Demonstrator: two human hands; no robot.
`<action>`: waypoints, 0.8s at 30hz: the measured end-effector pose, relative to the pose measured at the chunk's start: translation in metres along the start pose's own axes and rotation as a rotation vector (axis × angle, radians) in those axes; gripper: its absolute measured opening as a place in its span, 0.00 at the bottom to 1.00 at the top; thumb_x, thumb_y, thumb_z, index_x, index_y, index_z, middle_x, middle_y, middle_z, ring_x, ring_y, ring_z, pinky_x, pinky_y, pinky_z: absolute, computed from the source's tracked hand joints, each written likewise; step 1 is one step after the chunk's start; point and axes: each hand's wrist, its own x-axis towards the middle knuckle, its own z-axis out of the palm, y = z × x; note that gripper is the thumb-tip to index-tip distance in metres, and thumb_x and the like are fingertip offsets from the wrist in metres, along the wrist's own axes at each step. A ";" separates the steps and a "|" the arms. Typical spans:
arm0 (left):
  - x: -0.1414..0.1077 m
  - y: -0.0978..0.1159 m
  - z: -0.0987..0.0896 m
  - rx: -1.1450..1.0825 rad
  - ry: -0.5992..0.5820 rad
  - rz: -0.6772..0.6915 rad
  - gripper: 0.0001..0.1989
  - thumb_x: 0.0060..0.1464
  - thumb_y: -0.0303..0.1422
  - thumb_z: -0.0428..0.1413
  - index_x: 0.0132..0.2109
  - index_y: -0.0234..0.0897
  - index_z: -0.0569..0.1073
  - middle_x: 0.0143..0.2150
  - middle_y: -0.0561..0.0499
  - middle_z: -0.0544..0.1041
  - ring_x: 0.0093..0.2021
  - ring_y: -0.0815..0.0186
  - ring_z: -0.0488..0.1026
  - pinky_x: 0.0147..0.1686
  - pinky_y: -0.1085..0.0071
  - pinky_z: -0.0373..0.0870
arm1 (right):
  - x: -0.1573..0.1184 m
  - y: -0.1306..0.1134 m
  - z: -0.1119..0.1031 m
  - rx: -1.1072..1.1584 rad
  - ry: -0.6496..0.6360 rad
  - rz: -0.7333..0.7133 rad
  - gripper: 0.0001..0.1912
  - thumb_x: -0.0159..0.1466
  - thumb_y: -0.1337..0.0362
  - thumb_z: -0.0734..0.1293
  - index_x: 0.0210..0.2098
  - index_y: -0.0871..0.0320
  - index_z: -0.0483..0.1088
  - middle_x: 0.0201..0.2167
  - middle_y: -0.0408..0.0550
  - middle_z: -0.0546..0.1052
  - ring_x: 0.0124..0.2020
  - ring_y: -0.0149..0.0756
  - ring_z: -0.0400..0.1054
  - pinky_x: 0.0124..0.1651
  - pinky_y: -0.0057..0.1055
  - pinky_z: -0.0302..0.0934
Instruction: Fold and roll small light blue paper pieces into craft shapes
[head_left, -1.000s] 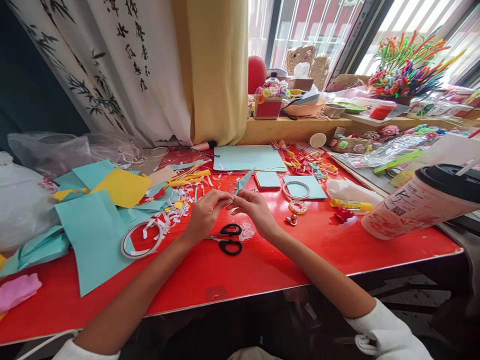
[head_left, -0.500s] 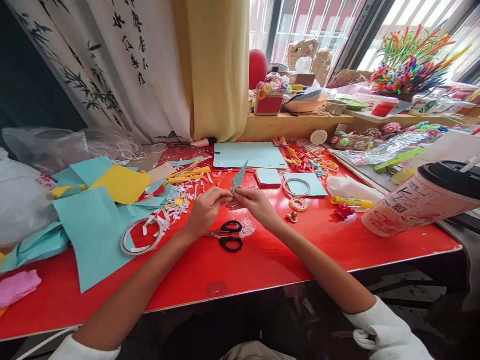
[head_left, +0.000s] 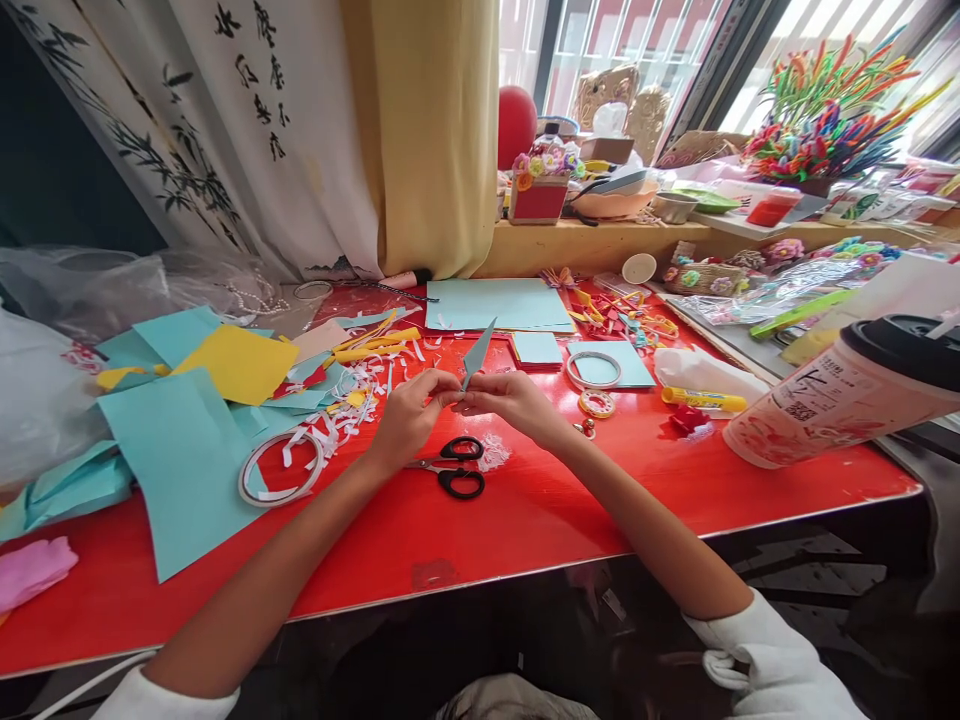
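Near the frame's centre, the left hand (head_left: 409,415) and right hand (head_left: 521,403) pinch the base of a folded blue paper piece (head_left: 478,355), its point upward, beyond the scissors (head_left: 442,467). Shaping a fold seems in hand; further creasing would call for steady, light fingertips.

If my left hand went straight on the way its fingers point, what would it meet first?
Your left hand would probably meet the fingertips of your right hand first, by the lower end of the folded blue paper; they crowd together, so depth is unclear.
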 end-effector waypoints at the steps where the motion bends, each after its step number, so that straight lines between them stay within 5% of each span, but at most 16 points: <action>1: 0.000 0.000 0.001 -0.006 0.000 0.012 0.02 0.53 0.29 0.53 0.35 0.38 0.69 0.33 0.55 0.73 0.34 0.71 0.69 0.36 0.76 0.64 | 0.000 0.000 0.001 0.009 0.005 0.004 0.08 0.56 0.63 0.65 0.28 0.62 0.70 0.27 0.44 0.74 0.33 0.31 0.72 0.46 0.35 0.65; 11: 0.003 0.001 -0.001 -0.069 -0.023 0.069 0.06 0.56 0.33 0.50 0.36 0.37 0.71 0.35 0.52 0.71 0.37 0.70 0.67 0.37 0.74 0.63 | 0.001 0.001 0.002 0.135 0.110 0.090 0.08 0.53 0.63 0.68 0.28 0.64 0.70 0.25 0.46 0.75 0.30 0.33 0.73 0.40 0.33 0.68; 18: 0.007 -0.005 -0.005 -0.062 -0.100 0.150 0.09 0.53 0.33 0.54 0.42 0.39 0.70 0.38 0.51 0.69 0.37 0.69 0.67 0.38 0.73 0.65 | 0.002 0.003 -0.004 0.248 0.089 0.141 0.07 0.53 0.65 0.69 0.28 0.64 0.70 0.24 0.47 0.75 0.28 0.30 0.72 0.39 0.28 0.67; 24: 0.004 -0.005 -0.006 0.035 -0.052 0.238 0.04 0.53 0.28 0.53 0.38 0.37 0.70 0.35 0.52 0.69 0.37 0.70 0.67 0.38 0.73 0.64 | 0.001 0.000 0.002 0.263 0.068 0.194 0.06 0.53 0.66 0.68 0.26 0.64 0.69 0.24 0.46 0.74 0.27 0.30 0.72 0.38 0.28 0.67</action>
